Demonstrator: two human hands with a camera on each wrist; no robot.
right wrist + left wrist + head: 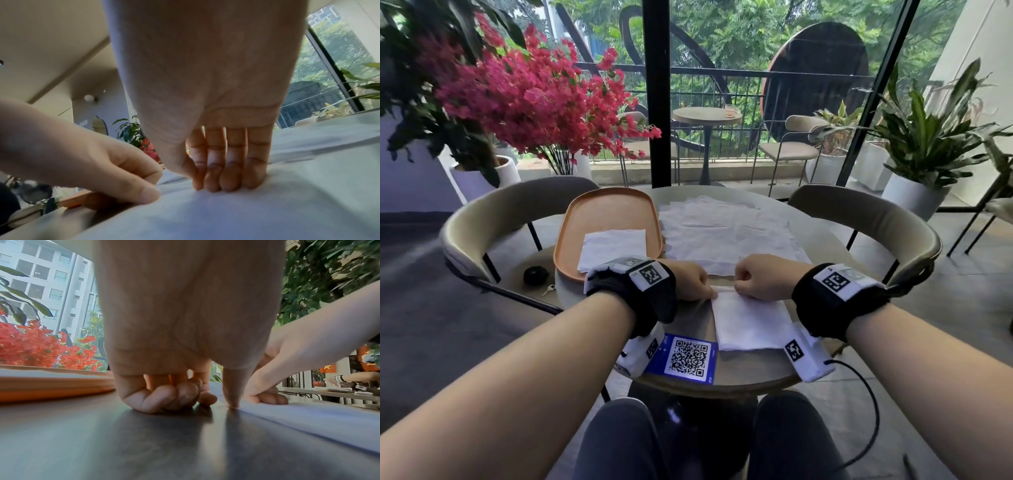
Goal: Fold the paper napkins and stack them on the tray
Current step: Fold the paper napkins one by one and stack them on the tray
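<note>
Fingertips point(226, 183) of my bunched right hand point(763, 279) pinch the napkin's point(750, 322) far fold; left hand point(690, 281) thumb-pins its corner; tray point(613, 212) lies leftward, at the table's point(695, 322) left edge.

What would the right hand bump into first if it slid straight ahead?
Probably the pile of unfolded napkins, just beyond the right hand holding the folded napkin. The left hand sits beside it, not ahead, though depth is hard to judge.

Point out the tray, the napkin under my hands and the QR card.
tray point(609, 212), head view, bare floor at its far end.
napkin point(748, 322), head view, middle of the folded sheet.
QR card point(688, 358), head view, centre of the code.
</note>
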